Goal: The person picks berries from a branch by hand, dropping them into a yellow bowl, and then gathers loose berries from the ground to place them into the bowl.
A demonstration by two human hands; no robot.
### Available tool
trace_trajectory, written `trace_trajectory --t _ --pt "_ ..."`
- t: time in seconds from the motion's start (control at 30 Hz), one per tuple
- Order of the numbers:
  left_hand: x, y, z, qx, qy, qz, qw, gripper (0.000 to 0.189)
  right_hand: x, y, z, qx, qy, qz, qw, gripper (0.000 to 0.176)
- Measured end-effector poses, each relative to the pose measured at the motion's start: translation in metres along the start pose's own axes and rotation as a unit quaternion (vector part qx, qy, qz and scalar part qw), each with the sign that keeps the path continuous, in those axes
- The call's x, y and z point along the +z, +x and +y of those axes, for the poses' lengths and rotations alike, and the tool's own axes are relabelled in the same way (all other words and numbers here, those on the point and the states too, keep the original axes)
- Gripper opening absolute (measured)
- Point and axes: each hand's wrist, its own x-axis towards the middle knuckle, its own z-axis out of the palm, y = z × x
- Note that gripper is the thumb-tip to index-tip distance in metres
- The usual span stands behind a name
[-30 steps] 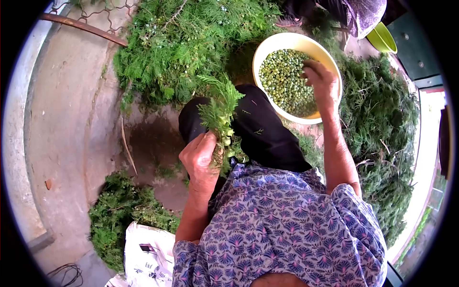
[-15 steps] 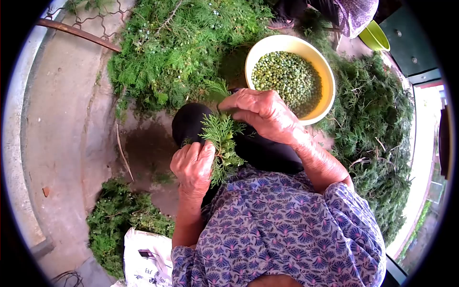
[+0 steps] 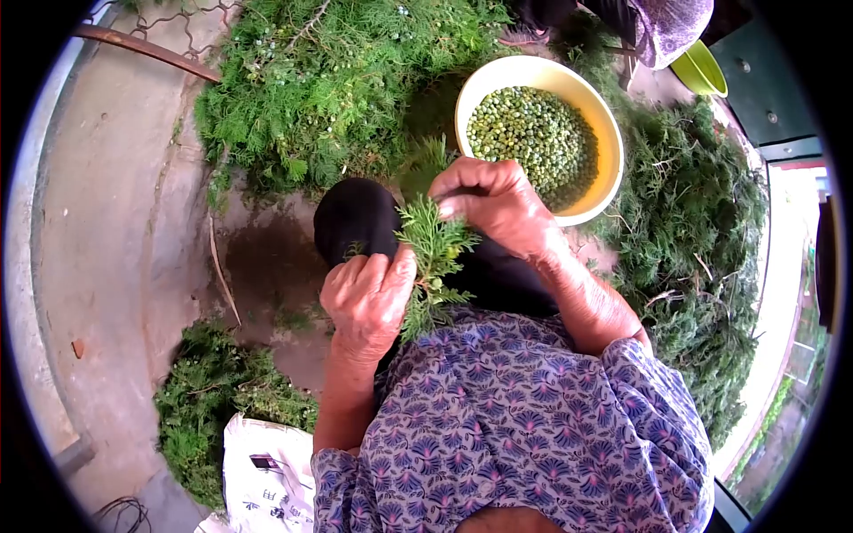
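My left hand is closed around the lower part of a leafy evergreen sprig, held above my lap. Small round green berries show among its leaves. My right hand is curled in a pinch at the sprig's upper end, the thumb close against the leaf tips. What lies between those fingertips is hidden. Just beyond my right hand stands a yellow bowl, holding many small green berries. Another green frond shows behind the right fingers.
A large heap of evergreen branches lies ahead, with a darker heap to the right. A smaller pile sits at left beside a white sack. Another person's patterned clothing and a green basin appear at top right.
My left hand has raised the sprig slightly and shifted right. The right hand has moved a little right, its fingertips now close to the sprig's top. The bowl stays in place.
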Motion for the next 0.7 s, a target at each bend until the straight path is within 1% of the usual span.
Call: trace_trajectory --t 0.03,0.07,0.13,0.2,0.23,0.27,0.33,0.37,0.4,0.47,0.5,0.53,0.6,0.63,0.7 --pt "0.0 0.0 0.0 0.001 0.005 0.006 1.0 0.018 0.0 -0.002 -0.001 0.064 0.07 0.044 0.995 0.009" --pt "0.001 -0.001 0.0 0.003 0.008 0.012 1.0 0.018 -0.009 -0.001 0.004 0.083 0.113 0.093 0.986 0.009" --pt "-0.002 -0.005 -0.005 0.009 0.044 0.01 0.999 0.018 -0.044 0.002 0.009 0.091 0.272 0.122 0.95 0.011" --pt "-0.007 -0.003 -0.008 0.028 0.044 -0.024 0.998 0.021 -0.051 0.006 0.007 0.063 0.411 0.141 0.899 0.013" --pt "-0.011 0.0 -0.004 0.02 0.041 -0.043 0.998 0.019 -0.051 0.005 0.003 0.056 0.436 0.134 0.888 0.012" --pt "-0.014 0.006 -0.002 0.021 0.042 -0.06 0.997 0.018 -0.049 0.006 0.002 0.053 0.436 0.133 0.889 0.012" --pt "-0.014 0.01 -0.004 0.057 0.062 -0.047 0.995 0.017 -0.043 0.008 -0.001 0.044 0.465 0.1 0.879 0.011" --pt "-0.012 0.011 -0.005 0.063 0.059 -0.048 0.995 0.018 -0.042 0.005 -0.002 0.028 0.417 0.055 0.907 0.01" --pt "-0.011 0.011 -0.005 0.071 0.053 -0.043 0.995 0.019 -0.033 0.002 -0.019 0.056 0.352 0.074 0.931 0.01" --pt "-0.013 0.012 -0.007 0.089 0.046 -0.051 0.994 0.019 -0.02 -0.001 -0.029 0.026 0.169 0.017 0.985 0.011" --pt "-0.015 0.012 -0.007 0.087 0.051 -0.066 0.993 0.02 -0.017 0.0 -0.028 -0.026 0.126 -0.016 0.992 0.013" --pt "-0.016 0.009 -0.008 0.088 0.053 -0.066 0.993 0.02 -0.016 0.0 -0.027 -0.048 0.066 -0.054 0.995 0.015" --pt "-0.014 0.002 -0.014 0.098 0.056 -0.077 0.991 0.028 -0.014 0.0 -0.028 -0.036 -0.036 -0.079 0.996 0.023" --pt "-0.013 0.002 -0.014 0.096 0.055 -0.077 0.991 0.028 -0.013 0.001 -0.025 -0.035 -0.036 -0.08 0.996 0.023" --pt "-0.011 0.001 -0.013 0.1 0.032 -0.068 0.992 0.03 -0.01 0.001 -0.015 -0.125 -0.159 -0.117 0.972 0.033"
